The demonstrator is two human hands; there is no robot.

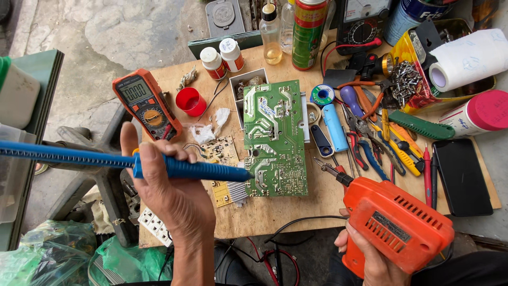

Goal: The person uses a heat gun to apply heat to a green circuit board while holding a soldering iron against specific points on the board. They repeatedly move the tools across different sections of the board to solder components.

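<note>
My left hand (169, 196) holds a long blue pump-style desoldering tool (201, 170), with its tip touching the left edge of a green circuit board (275, 139) that lies solder side up on a wooden board (275, 212). My right hand (370, 257) grips an orange pistol-shaped soldering gun (397, 222), whose metal tip (324, 167) points at the board's lower right edge. A smaller yellowish circuit board (222, 153) with a finned heat sink (235, 191) lies under the blue tool.
An orange multimeter (144, 103) and red cap (190, 101) sit at the left. Pliers, screwdrivers and cutters (370, 137) crowd the right, beside a black phone (461, 177), paper roll (465, 58), solder spool (321, 95), bottles (271, 34) and spray can (308, 34).
</note>
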